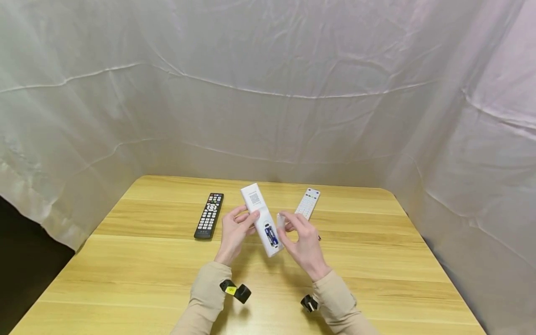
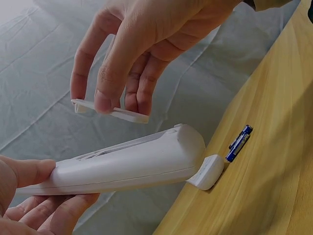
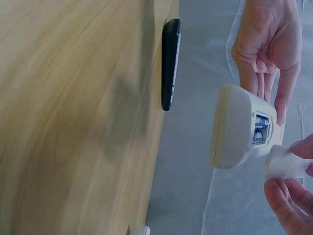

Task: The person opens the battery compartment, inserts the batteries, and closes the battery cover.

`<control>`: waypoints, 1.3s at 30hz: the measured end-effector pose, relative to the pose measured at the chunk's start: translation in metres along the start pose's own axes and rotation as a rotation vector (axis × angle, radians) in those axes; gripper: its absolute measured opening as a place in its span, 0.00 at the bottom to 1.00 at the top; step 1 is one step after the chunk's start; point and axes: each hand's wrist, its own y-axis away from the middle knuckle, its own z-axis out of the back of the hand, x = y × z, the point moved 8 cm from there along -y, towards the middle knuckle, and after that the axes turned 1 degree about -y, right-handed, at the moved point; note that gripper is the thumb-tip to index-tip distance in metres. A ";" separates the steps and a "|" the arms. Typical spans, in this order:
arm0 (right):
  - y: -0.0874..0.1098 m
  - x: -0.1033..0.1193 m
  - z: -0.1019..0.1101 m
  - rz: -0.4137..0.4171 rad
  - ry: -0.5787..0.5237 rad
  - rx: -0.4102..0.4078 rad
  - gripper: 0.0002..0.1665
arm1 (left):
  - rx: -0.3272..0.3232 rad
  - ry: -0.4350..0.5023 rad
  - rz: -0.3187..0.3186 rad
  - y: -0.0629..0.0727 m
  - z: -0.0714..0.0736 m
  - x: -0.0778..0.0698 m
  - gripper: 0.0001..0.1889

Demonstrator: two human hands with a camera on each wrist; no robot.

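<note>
My left hand (image 1: 233, 231) grips a white remote control (image 1: 257, 218), its back turned up and tilted above the table. The battery compartment near its lower end is uncovered, with blue batteries (image 1: 271, 235) lying inside. Between thumb and fingers my right hand (image 1: 304, 242) pinches the small white battery cover (image 2: 115, 111), held just apart from the remote beside the compartment. In the right wrist view the batteries (image 3: 260, 129) show side by side in the opening.
A black remote (image 1: 209, 216) lies face up to the left on the wooden table (image 1: 146, 260). Another white remote (image 1: 307, 203) lies to the right, behind my right hand. Blue batteries (image 2: 239, 143) rest on the table near it. Grey cloth (image 1: 268, 125) hangs around the table.
</note>
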 end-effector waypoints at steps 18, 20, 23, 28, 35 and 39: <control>0.004 0.011 -0.010 0.016 0.014 0.021 0.26 | 0.003 -0.006 -0.009 0.000 0.002 0.000 0.21; 0.005 0.013 -0.012 0.023 0.032 0.025 0.26 | 0.009 0.001 -0.012 0.000 0.001 0.000 0.21; 0.007 0.015 -0.015 0.025 0.042 0.036 0.26 | 0.013 0.004 -0.016 0.000 0.001 0.000 0.21; 0.009 0.017 -0.019 0.025 0.054 0.048 0.26 | 0.012 -0.003 -0.015 0.001 0.001 0.000 0.21; 0.010 0.019 -0.022 0.019 0.059 0.057 0.26 | 0.008 -0.005 -0.018 0.001 0.001 -0.001 0.21; 0.011 0.018 -0.024 0.005 0.061 0.072 0.25 | 0.008 -0.006 -0.022 0.001 0.001 -0.002 0.21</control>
